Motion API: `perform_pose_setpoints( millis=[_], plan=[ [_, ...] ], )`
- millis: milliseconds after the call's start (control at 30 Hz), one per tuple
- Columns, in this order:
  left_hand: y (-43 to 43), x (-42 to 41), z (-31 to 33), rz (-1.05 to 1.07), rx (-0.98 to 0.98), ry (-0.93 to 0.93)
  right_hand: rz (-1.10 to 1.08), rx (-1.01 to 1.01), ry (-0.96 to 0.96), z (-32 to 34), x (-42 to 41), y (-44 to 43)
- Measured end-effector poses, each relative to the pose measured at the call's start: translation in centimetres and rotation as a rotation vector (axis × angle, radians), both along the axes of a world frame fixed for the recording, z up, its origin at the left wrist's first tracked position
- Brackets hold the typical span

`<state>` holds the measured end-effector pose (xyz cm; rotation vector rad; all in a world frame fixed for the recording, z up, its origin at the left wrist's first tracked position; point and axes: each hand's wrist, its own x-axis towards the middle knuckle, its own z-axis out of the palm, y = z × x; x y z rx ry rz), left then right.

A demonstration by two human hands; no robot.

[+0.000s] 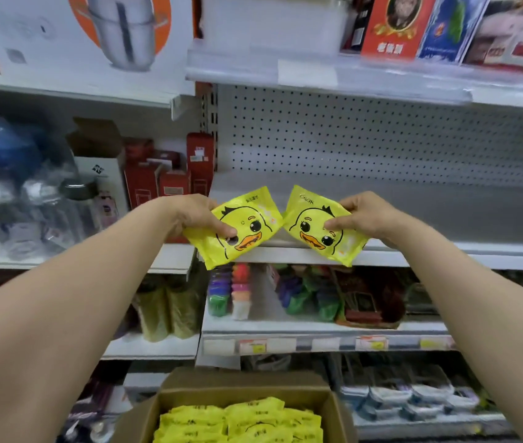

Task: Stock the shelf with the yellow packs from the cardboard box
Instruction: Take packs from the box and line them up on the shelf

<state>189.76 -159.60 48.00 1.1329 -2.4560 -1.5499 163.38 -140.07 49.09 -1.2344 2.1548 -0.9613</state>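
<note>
Two packs before the shelf: left grip clamped on one yellow pack, right grip on the other pack. More in the cardboard box. Likely light, soft, slippery; best pinched at edges.

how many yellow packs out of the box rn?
2. Left pack gripped by the left hand, right pack by the right hand, both over the shelf edge. More sit in the cardboard box, some likely hidden.
</note>
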Motion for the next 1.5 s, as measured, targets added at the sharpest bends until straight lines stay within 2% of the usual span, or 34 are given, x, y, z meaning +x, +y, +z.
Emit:
perform_pose_setpoints(
  millis=[167, 333, 533, 633, 767, 933, 1133, 1367, 1500],
  plan=[
    [-2.4, -3.2, -0.1, 0.138, -0.09, -0.017, 0.002, -0.054, 0.084, 0.7, -4.7, -2.2],
    [-4.6, -6.2, -0.1, 0.153, -0.204, -0.133, 0.06, -0.022, 0.198, 1.0, -7.7, -5.2],
    [-6.5, -8.5, 0.9, 0.112, -0.423, -0.263, 0.24, -0.104, 0.056, 1.1, -10.3, -8.3],
    [-7.8, -9.5, 0.7, 0.058, -0.473, -0.248, 0.299, -0.137, -0.02, 0.9, -10.5, -9.2],
    [-10.4, -11.2, 0.3, 0.019, -0.6, -0.281, 0.351, -0.116, 0.017, 0.6, -10.1, -10.0],
    [-13.8, -13.0, 0.0, -0.038, -0.737, -0.169, 0.288, -0.141, 0.069, 0.0, -9.1, -11.0],
    [-18.4, -14.0, -0.8, -0.016, -0.794, -0.032, 0.151, -0.139, 0.232, -0.2, -9.4, -12.7],
    [-22.3, -16.1, -1.9, 0.002, -0.936, 0.019, 0.078, -0.219, 0.244, -1.2, -9.8, -13.8],
    [-23.2, -17.2, -2.2, 0.029, -1.102, -0.019, 0.091, -0.257, 0.247, -1.5, -9.8, -14.4]
  ],
)
